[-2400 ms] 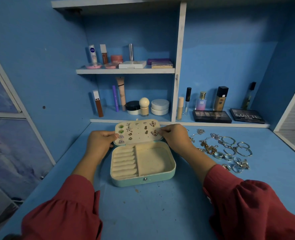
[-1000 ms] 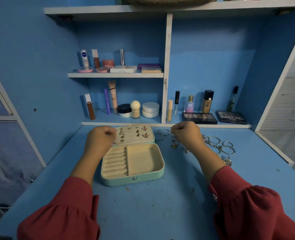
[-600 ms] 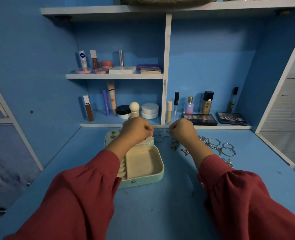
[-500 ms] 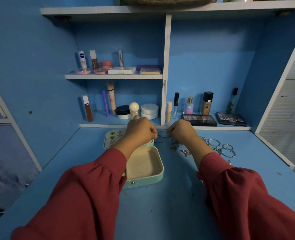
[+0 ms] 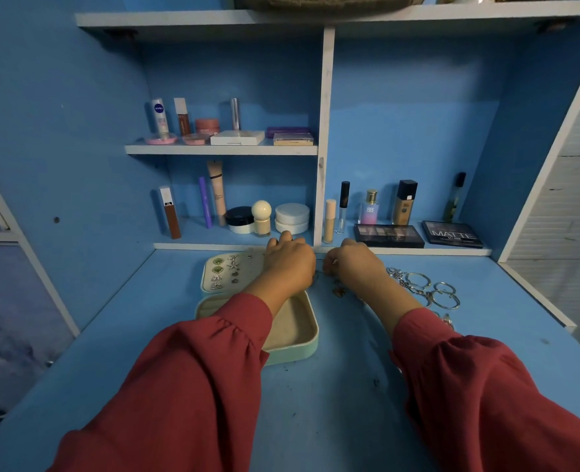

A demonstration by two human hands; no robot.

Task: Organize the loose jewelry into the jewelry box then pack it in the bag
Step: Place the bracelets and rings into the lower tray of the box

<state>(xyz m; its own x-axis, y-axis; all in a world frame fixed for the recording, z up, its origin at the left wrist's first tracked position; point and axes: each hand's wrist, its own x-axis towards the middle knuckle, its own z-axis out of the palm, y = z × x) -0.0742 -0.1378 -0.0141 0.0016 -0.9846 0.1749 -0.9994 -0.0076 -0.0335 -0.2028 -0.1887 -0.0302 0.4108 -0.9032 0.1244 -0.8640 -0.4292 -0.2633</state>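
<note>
An open mint-green jewelry box (image 5: pixel 300 349) lies on the blue desk, its cream tray partly hidden under my left sleeve. Its lid (image 5: pixel 225 274) lies back and carries several earrings. My left hand (image 5: pixel 290 264) hovers over the lid's right end with fingers curled. Just to its right is my right hand (image 5: pixel 353 267), also curled. Both hands appear to pinch a thin chain (image 5: pixel 319 275); a small pendant (image 5: pixel 338 291) lies just below it. Loose silver rings and bracelets (image 5: pixel 428 291) lie to the right of my right wrist.
Low shelves behind the desk hold cosmetics: bottles, jars (image 5: pixel 292 218) and two dark palettes (image 5: pixel 389 235). A white divider (image 5: pixel 324 148) splits the shelving. A woven thing (image 5: pixel 316 1) sits on the top shelf. The desk's right edge (image 5: pixel 537 298) runs close to the jewelry.
My left hand left the lid's left side and crossed to its right end. My right hand left the lid for the jewelry beside it. The hands now nearly meet.
</note>
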